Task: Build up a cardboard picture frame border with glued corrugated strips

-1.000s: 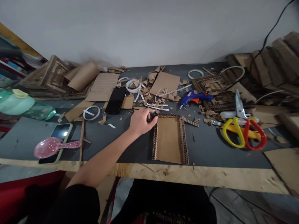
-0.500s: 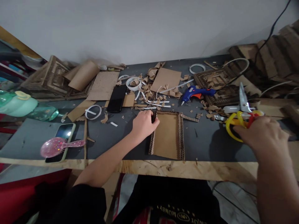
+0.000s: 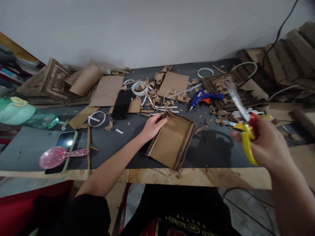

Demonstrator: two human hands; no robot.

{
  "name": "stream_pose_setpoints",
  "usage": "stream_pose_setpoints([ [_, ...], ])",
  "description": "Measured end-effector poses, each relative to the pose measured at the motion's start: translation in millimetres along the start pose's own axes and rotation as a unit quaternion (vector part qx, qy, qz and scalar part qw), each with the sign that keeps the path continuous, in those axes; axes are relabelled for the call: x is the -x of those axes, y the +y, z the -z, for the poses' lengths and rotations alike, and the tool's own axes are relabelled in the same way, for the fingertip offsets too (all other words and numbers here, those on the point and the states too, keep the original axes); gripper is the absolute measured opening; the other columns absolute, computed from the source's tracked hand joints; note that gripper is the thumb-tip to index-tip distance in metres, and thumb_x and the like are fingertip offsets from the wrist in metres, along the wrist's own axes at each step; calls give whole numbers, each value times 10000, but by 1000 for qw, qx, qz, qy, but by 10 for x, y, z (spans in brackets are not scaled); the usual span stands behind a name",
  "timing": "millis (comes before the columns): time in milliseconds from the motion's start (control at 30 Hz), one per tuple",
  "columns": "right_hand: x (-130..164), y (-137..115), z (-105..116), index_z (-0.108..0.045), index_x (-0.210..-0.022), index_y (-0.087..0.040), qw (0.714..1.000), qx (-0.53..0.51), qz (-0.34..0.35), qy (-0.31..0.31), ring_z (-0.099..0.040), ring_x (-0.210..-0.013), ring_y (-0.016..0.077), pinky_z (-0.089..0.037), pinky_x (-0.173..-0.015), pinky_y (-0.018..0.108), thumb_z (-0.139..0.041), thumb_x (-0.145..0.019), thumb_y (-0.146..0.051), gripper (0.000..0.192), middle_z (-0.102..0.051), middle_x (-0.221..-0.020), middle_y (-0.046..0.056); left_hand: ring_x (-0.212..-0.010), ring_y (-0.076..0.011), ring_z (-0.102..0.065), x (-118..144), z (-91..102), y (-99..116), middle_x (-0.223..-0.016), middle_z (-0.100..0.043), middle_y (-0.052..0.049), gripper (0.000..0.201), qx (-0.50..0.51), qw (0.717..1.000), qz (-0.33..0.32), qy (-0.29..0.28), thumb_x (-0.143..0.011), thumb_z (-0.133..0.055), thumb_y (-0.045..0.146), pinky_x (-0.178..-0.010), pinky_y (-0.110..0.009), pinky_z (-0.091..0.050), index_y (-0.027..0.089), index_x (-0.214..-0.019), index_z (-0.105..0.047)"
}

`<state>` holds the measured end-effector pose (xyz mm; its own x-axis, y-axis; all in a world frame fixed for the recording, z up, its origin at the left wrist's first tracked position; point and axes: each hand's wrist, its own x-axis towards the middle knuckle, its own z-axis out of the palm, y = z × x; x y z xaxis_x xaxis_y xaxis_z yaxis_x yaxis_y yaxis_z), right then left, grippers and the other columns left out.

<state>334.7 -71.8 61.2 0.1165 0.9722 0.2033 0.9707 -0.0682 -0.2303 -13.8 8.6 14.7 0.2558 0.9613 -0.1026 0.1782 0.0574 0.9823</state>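
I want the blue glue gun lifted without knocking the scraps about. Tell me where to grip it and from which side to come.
Grip the blue glue gun by its handle at the right end, coming from above and the right. It lies flat on its side, nozzle pointing left toward the cardboard scraps, so the thick handle end is the likeliest clear hold. The right hand, holding scissors, is nearest.

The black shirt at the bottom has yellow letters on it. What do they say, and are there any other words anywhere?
"MONEY", seen upside down, on the black shirt at the bottom edge.
A small round yellow sign beside it, also on the shirt: too small to read.
More yellow letters to its right: cut off and blurred, not readable.
The lit phone under the pink hairbrush: only glare, no readable text.
The blue glue gun and the scissors: no readable marks.
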Motion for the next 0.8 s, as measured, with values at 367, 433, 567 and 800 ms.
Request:
stream_pose_setpoints([
  [367, -247, -701, -130, -638, -1184, -185, 986, -3, 164, -32, -649, -1112, 344, -544, -794, 425, -614, -807, -671, 616, -656, -1255, 137, -933, -240, -702, 53, -132, -76, -1011, -739, -65, 417, 119, 992, -19, -23, -868, -648, 511, -842, -375, -567, 193, -1137, -623],
  [433, -312, -700, -157, -660, -1182, -190, 985, -1, 169, -23, -650, -1109, 337, -540, -783, 417, -636, -796, -658, 607, -669, -1248, 134, -950, -242, -703, 50, -126, -74, -1044, -739, -71, 455, 115, 993, -27, -28, -873, -649, 524, -849, -376, -570, 198, -1189, -617],
  [567, -405, -676, -166, -687, -1156, -211, 987, 5, 155, -45, -664, -1085, 324, -523, -724, 397, -623, -806, -650, 566, -695, -1247, 118, -974, -253, -707, 35, -114, -84, -1081, -737, -85, 516, 106, 993, -35, -38, -881, -645, 544, -858, -386, -576, 200, -1263, -599],
  [800, -382, -707, -88, -665, -1210, -232, 982, 120, 114, -87, -685, -994, 326, -453, -614, 357, -572, -863, -618, 527, -714, -1204, 119, -1023, -284, -704, 22, -114, -105, -1085, -738, -105, 494, 116, 991, -42, -50, -886, -653, 542, -865, -416, -580, 181, -1222, -619],
])
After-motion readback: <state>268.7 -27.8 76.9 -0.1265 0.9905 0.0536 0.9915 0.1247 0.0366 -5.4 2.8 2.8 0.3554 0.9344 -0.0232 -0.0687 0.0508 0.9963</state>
